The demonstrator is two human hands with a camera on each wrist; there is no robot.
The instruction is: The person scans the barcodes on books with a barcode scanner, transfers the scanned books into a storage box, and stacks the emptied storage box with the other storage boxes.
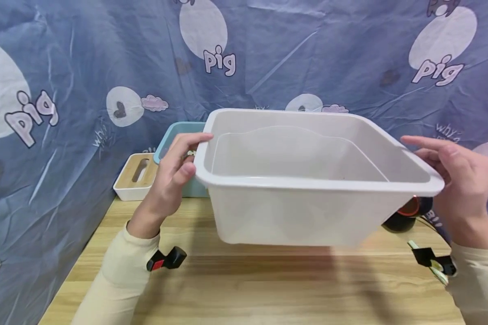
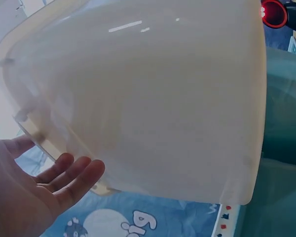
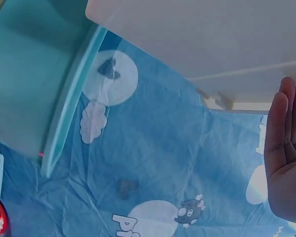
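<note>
A large white plastic tub [image 1: 284, 212] is held above the table, its mouth facing up and tilted toward me. My left hand [image 1: 168, 176] grips the tub's left rim, thumb near the front corner and forefinger on the edge. In the left wrist view the other fingers [image 2: 79, 180] lie against the tub's outer wall [image 2: 177, 108]. On the far side, my right hand [image 1: 463, 180] holds the right rim, part of its fingers hidden beneath the lip. The right wrist view shows fingers [image 3: 276, 123] extended beside the tub wall [image 3: 187, 39].
Behind the tub stands a teal bin [image 1: 187, 127], partly covered. Beside it is a white box with a slotted wooden lid [image 1: 126, 174]. A black object with an orange ring [image 1: 400, 221] sits at right. A patterned cloth [image 1: 268, 54] hangs behind the wooden table [image 1: 244, 289].
</note>
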